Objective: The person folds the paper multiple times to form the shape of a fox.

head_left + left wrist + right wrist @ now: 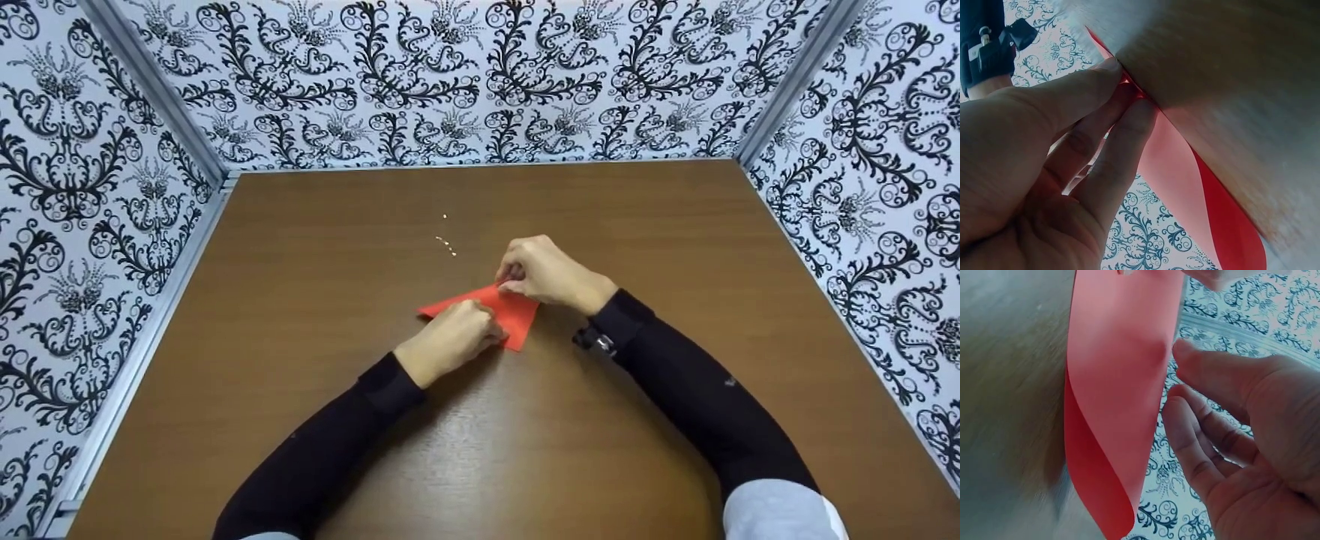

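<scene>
A sheet of red paper, folded over on itself, lies on the brown table under both hands. My left hand pinches its near edge, thumb and fingertips close over the tabletop. In the left wrist view a layer of the red paper bulges up in a loose curve beside those fingers. At the far edge, my right hand has curled fingers with thumb and fingertips right at the fold. From the right wrist, the paper shows a rounded, uncreased bend at its open end.
Several tiny pale specks lie on the table beyond the paper. Patterned black-and-white walls and grey metal rails close off the back and sides. A small dark wrist camera sticks out below the right sleeve.
</scene>
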`<act>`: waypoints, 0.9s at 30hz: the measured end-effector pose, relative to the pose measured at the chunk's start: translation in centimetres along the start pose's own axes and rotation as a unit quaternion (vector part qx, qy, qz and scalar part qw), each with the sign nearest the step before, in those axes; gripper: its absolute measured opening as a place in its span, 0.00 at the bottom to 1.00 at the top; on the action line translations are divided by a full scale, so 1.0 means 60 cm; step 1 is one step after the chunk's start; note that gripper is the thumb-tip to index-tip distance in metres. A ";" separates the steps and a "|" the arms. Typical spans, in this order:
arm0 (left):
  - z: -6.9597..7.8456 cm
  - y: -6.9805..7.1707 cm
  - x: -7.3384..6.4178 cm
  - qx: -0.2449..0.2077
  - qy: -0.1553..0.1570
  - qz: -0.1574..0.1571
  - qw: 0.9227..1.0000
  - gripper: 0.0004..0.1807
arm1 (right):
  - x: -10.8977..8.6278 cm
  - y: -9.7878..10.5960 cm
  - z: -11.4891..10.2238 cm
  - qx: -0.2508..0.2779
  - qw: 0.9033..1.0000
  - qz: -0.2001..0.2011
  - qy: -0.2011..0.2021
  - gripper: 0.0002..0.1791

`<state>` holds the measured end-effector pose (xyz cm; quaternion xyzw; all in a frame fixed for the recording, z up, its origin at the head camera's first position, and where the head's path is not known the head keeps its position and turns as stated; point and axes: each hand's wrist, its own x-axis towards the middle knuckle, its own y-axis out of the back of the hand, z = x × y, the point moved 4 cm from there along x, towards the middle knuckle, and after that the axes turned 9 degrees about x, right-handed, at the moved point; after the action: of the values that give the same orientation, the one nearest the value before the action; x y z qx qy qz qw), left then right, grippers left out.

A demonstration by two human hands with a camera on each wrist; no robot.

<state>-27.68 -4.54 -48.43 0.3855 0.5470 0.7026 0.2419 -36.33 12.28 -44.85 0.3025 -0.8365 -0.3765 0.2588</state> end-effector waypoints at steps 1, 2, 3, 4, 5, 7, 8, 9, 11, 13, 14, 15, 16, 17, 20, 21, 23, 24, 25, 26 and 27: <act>0.000 0.000 0.000 0.000 -0.002 0.001 1.000 0.11 | 0.005 -0.002 0.000 -0.001 1.000 -0.007 0.002 0.07; 0.000 -0.001 0.000 0.001 -0.004 0.002 1.000 0.11 | 0.010 -0.004 0.000 -0.002 1.000 -0.014 0.006 0.07; 0.000 -0.001 0.000 0.001 -0.007 0.003 1.000 0.12 | 0.014 -0.007 0.000 -0.005 1.000 -0.020 0.010 0.07; 0.001 -0.001 0.000 0.001 -0.011 0.003 1.000 0.13 | 0.018 -0.009 0.000 -0.006 1.000 -0.027 0.013 0.07; 0.001 -0.001 0.000 0.002 -0.015 0.003 1.000 0.13 | 0.022 -0.011 0.000 -0.009 0.999 -0.032 0.017 0.08; 0.002 -0.002 -0.001 0.001 -0.021 0.004 1.000 0.14 | 0.028 -0.015 0.001 -0.015 0.999 -0.040 0.023 0.08; 0.002 -0.001 -0.001 0.001 -0.023 0.004 1.000 0.15 | 0.031 -0.017 0.002 -0.019 0.999 -0.042 0.025 0.08; 0.002 -0.001 -0.001 -0.001 -0.024 0.003 1.000 0.15 | 0.034 -0.019 0.003 -0.021 0.998 -0.044 0.026 0.08; 0.002 -0.001 -0.001 -0.001 -0.023 0.003 1.000 0.15 | 0.038 -0.023 0.006 -0.025 0.998 -0.046 0.023 0.08; 0.002 0.000 -0.001 -0.001 -0.021 0.003 1.000 0.16 | 0.042 -0.026 0.011 -0.024 0.998 -0.047 0.017 0.07; 0.002 0.000 -0.001 0.000 -0.020 0.003 1.000 0.16 | 0.044 -0.027 0.013 -0.024 0.998 -0.048 0.013 0.07; 0.002 0.000 -0.001 -0.001 -0.019 0.004 1.000 0.16 | 0.045 -0.029 0.015 -0.023 0.999 -0.048 0.010 0.07; 0.002 0.000 -0.001 -0.002 -0.018 0.005 1.000 0.16 | 0.046 -0.030 0.017 -0.021 0.999 -0.047 0.007 0.06; 0.002 0.000 -0.001 -0.003 -0.018 0.006 1.000 0.17 | 0.048 -0.030 0.019 -0.018 0.999 -0.046 0.004 0.06; 0.002 0.000 -0.001 -0.009 -0.018 0.008 1.000 0.21 | 0.051 -0.033 0.024 -0.010 0.999 -0.042 0.000 0.04; 0.002 0.000 -0.001 -0.011 -0.018 0.008 1.000 0.22 | 0.052 -0.034 0.025 -0.008 0.999 -0.040 -0.001 0.03; 0.003 0.000 0.000 -0.011 -0.019 0.009 1.000 0.24 | 0.054 -0.036 0.029 -0.008 0.999 -0.037 -0.004 0.02; 0.003 0.000 0.000 -0.011 -0.018 0.009 1.000 0.24 | 0.055 -0.037 0.031 -0.009 0.999 -0.037 -0.006 0.02; 0.003 0.000 0.000 -0.009 -0.018 0.010 1.000 0.24 | 0.056 -0.038 0.033 -0.011 0.999 -0.037 -0.006 0.02; 0.004 0.000 0.000 -0.007 -0.017 0.010 1.000 0.25 | 0.057 -0.039 0.034 -0.012 0.999 -0.037 -0.008 0.02; 0.004 0.000 0.000 -0.006 -0.016 0.010 1.000 0.25 | 0.058 -0.039 0.035 -0.014 0.999 -0.036 -0.009 0.02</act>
<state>-27.49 -4.42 -48.39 0.4007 0.5352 0.7017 0.2463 -39.36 9.58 -47.23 0.3257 -0.8220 -0.3999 0.2416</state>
